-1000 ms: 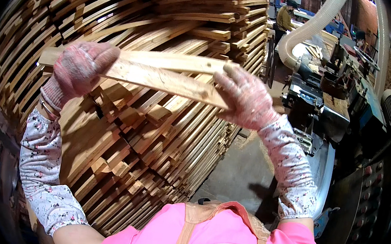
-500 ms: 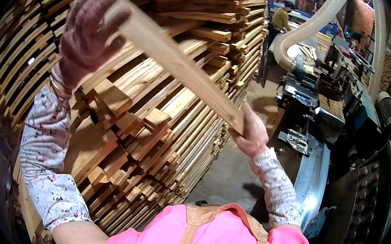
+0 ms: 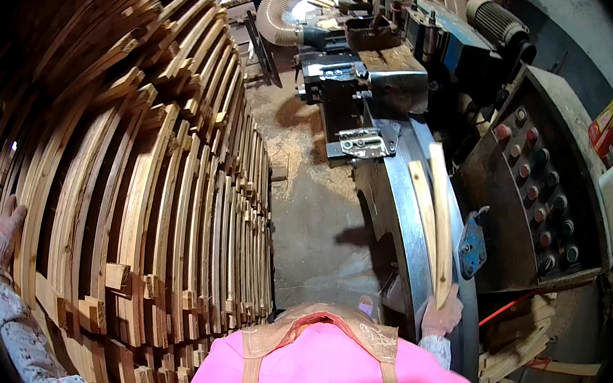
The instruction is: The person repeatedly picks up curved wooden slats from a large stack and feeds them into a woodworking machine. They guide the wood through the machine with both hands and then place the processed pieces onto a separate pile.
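Note:
On the right, my gloved right hand (image 3: 442, 312) is closed around the near end of a pale wooden strip (image 3: 439, 219). That strip lies lengthwise over a curved metal bed (image 3: 404, 188), with a second wooden strip (image 3: 422, 206) close along its left side. Far to the left, my gloved left hand (image 3: 8, 229) reaches up against the stacked wooden strips (image 3: 143, 213). Its fingers look stretched out along the edge of one strip, partly in shadow.
Beyond the bed stands a woodworking machine (image 3: 384, 73) with a ribbed hose (image 3: 274, 11) and a motor (image 3: 496, 24). A slanted button panel (image 3: 542, 192) is on the right. Sawdust covers part of the floor (image 3: 311, 221). Cut wood (image 3: 520, 345) lies below the panel.
The strip held up in both hands is gone from above the stack. My right hand now holds a strip at the metal bed; my left has dropped to the stack. The view has turned right.

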Action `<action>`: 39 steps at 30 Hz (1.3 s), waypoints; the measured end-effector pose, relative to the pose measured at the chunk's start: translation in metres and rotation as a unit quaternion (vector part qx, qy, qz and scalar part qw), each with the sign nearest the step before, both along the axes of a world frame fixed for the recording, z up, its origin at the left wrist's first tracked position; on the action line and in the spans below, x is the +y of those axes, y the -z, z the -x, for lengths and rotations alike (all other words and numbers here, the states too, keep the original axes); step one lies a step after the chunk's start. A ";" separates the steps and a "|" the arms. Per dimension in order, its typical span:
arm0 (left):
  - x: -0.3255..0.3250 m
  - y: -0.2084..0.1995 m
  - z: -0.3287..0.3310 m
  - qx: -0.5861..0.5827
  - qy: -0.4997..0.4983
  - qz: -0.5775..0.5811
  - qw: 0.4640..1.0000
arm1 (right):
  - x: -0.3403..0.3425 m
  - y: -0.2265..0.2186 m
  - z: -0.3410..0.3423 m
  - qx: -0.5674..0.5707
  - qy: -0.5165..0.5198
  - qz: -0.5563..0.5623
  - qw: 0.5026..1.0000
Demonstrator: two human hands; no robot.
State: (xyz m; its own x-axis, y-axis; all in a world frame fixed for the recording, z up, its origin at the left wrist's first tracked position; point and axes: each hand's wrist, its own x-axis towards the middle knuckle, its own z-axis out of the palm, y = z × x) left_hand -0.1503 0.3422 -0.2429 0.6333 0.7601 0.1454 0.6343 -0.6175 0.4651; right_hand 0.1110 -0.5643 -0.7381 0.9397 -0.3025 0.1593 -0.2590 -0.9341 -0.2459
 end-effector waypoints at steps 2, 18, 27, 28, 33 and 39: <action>0.027 -0.008 0.026 -0.007 -0.018 -0.022 1.000 | 0.023 -0.016 -0.053 0.043 0.000 -0.060 0.997; -0.110 -0.019 -0.040 0.165 -0.094 -0.290 0.938 | 0.045 0.013 -0.208 -0.075 -0.042 -0.071 0.994; 0.053 0.004 0.054 0.013 -0.039 -0.113 0.993 | 0.047 0.002 -0.139 -0.052 0.058 -0.006 0.997; 0.051 0.007 0.042 -0.001 -0.038 -0.099 0.994 | 0.050 0.020 -0.156 -0.100 0.034 -0.009 0.994; -0.001 0.000 0.010 0.016 -0.029 -0.183 0.983 | 0.123 0.009 -0.334 -0.041 -0.046 -0.074 0.995; -0.069 -0.029 -0.018 0.099 -0.058 -0.098 0.989 | 0.150 -0.036 -0.361 -0.082 -0.061 -0.226 0.969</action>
State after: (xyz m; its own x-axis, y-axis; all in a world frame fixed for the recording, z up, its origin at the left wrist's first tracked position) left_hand -0.1320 0.2732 -0.2137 0.5741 0.7992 0.1782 0.7732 -0.6007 0.2032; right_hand 0.4720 -0.4145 -0.7021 0.9461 -0.2640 0.1876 -0.0751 -0.7423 -0.6658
